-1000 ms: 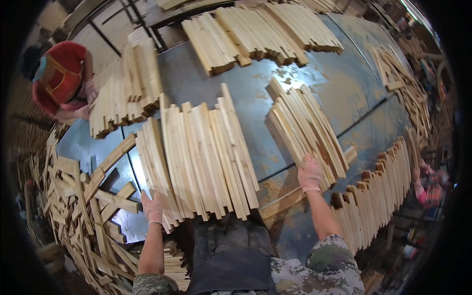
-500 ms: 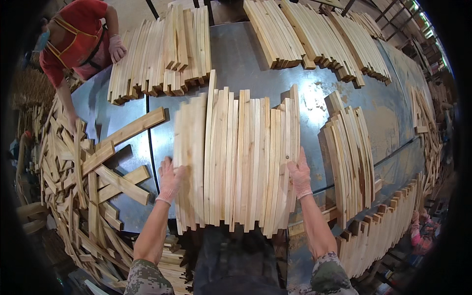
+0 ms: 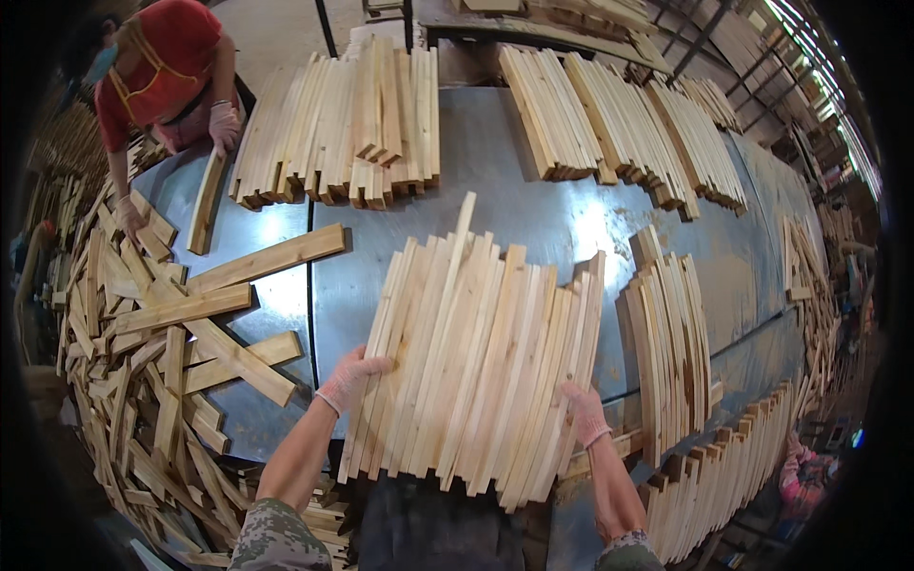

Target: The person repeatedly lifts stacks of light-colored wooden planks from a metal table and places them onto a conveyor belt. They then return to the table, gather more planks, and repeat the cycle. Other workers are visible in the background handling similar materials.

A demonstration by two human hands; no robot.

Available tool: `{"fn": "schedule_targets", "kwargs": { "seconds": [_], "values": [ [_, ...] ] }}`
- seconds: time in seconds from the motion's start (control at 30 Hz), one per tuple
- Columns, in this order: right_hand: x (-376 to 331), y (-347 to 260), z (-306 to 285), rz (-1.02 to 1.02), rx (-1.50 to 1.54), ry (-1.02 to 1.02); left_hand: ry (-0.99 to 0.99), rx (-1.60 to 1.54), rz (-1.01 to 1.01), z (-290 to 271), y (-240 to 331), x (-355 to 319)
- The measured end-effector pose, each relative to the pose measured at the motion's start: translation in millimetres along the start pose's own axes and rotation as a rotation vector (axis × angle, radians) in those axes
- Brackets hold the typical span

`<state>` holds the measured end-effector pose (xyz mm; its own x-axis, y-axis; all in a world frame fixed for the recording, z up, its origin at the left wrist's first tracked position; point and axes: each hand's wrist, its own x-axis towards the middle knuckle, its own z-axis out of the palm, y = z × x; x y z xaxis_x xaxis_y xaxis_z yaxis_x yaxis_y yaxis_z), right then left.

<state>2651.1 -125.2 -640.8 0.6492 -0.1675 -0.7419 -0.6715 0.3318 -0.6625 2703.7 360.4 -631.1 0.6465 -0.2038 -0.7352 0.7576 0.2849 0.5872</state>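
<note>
A wide row of pale wooden strips (image 3: 466, 357) is squeezed between my two hands at the near edge of the metal table. The strips lean to the right at their far ends, and one longer strip (image 3: 464, 228) sticks out beyond the others. My left hand (image 3: 354, 378), in a pinkish glove, presses the row's left side with its fingers over the outer strips. On the right side, my gloved right hand (image 3: 583, 411) grips the outermost strips, thumb on top. The undersides of both hands are hidden.
Loose boards (image 3: 181, 381) lie heaped at the left. Across the table a co-worker (image 3: 171, 67) holds a board (image 3: 207, 203). Strip stacks stand at the back left (image 3: 333, 133) and back right (image 3: 619, 124); a smaller stack (image 3: 671, 352) sits right of my row.
The row has gone from nearly straight to slanting, its far ends leaning right. My hands have stayed on its sides. The co-worker now has a board in one hand. The view has shifted.
</note>
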Motion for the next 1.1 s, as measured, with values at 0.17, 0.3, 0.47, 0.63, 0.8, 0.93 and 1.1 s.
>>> {"fn": "schedule_targets", "kwargs": {
  "seconds": [0.17, 0.3, 0.47, 0.63, 0.8, 0.93, 1.1],
  "values": [
    [-16, 7, -21, -0.002, 0.011, -0.078, 0.011, 0.034, 0.005, 8, -27, -36],
    [10, 46, -77, 0.084, 0.009, -0.161, 0.059, -0.087, -0.046, 7, -63, -72],
    [-34, 29, -51, 0.043, 0.040, -0.353, 0.081, -0.181, 0.103, 15, -95, -146],
    [-52, -5, -24, -0.103, -0.204, -0.563, 0.117, -0.391, 0.331, 17, -132, -238],
    [-74, -29, 55, -0.180, -0.247, -0.820, 0.220, -0.490, 0.543, 30, -166, -364],
    [-155, -40, 150, -0.031, -0.304, -0.983, 0.476, -0.494, 0.815, 41, -227, -474],
    [-323, 5, 233, -0.067, -0.539, -1.456, 0.815, -0.584, 0.871, 95, -347, -632]
  ]
}}
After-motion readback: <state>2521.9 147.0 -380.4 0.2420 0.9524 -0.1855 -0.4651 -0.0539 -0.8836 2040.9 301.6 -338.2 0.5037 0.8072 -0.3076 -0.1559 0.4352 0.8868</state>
